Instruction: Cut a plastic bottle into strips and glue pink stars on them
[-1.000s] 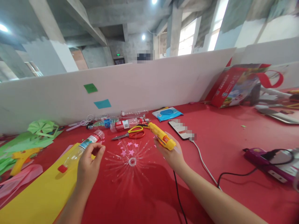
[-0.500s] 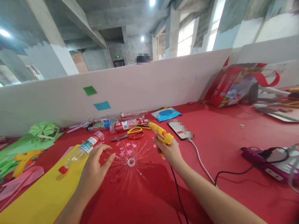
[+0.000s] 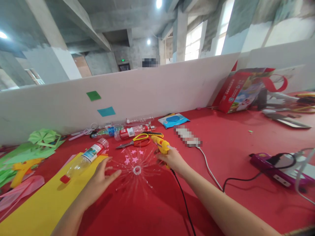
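My right hand (image 3: 169, 160) is wrapped round a yellow hot glue gun (image 3: 161, 144), whose black cord trails down the table. Fingers apart and holding nothing, my left hand (image 3: 104, 178) hovers at the left edge of a cut plastic bottle (image 3: 137, 170). The bottle's clear strips fan out flat around its ring-shaped neck. Several pink paper stars (image 3: 134, 159) lie at the far side of the fan, among the strips. Beyond them are scissors (image 3: 134, 141) with yellow and red handles.
Bottles (image 3: 92, 154) lie at left and back. Yellow paper (image 3: 49, 200) is at left, with another glue gun (image 3: 23, 168). A wipes pack (image 3: 174, 120), a phone (image 3: 187, 136) on a white cable, a purple power strip (image 3: 273, 170) and a red bag (image 3: 242, 90) stand beyond and right.
My right hand has drawn the glue gun slightly left and tilted it differently. My left hand has opened a little wider and sits slightly lower. The view has shifted slightly.
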The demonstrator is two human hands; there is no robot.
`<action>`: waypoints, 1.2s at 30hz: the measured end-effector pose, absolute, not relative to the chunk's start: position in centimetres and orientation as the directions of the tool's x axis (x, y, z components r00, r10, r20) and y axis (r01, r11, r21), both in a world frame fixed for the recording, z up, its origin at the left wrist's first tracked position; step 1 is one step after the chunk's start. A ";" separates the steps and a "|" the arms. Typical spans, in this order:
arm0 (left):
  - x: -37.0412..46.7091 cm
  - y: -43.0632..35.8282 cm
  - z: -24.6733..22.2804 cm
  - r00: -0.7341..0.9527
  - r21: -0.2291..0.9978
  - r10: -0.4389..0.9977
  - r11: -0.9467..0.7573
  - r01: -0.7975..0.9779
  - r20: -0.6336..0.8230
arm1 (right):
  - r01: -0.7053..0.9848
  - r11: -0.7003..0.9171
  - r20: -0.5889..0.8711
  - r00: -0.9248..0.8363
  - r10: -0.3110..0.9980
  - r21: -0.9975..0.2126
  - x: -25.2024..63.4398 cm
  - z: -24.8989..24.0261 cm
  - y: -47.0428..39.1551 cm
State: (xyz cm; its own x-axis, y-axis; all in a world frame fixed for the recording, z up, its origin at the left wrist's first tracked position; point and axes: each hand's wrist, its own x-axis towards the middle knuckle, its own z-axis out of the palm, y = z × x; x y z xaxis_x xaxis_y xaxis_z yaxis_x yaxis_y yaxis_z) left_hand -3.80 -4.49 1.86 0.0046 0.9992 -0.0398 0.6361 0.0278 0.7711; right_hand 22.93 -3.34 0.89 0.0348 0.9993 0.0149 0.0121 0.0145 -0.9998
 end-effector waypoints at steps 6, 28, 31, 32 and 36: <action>-3.3 -4.8 0.7 -0.019 0.854 0.996 0.087 0.513 -0.089 | 0.116 0.044 0.045 0.002 0.999 -0.992 22.3 -0.6 -3.3; 0.3 -2.2 0.4 0.249 0.875 0.917 0.176 0.451 -0.313 | 0.253 0.203 0.206 -0.015 0.978 -0.946 20.8 -1.9 -3.7; 1.0 -2.3 0.0 0.248 0.909 0.926 0.177 0.378 -0.284 | 0.261 0.200 0.205 -0.005 0.979 -0.945 20.8 -1.8 -3.8; 0.9 -2.4 -0.1 0.241 0.918 0.933 0.171 0.359 -0.268 | 0.263 0.195 0.203 0.003 0.979 -0.945 20.9 -1.6 -3.8; -0.5 -2.4 0.1 0.196 0.943 0.950 0.186 0.275 -0.244 | 0.310 0.160 0.184 0.048 0.982 -0.937 22.0 -0.5 -3.6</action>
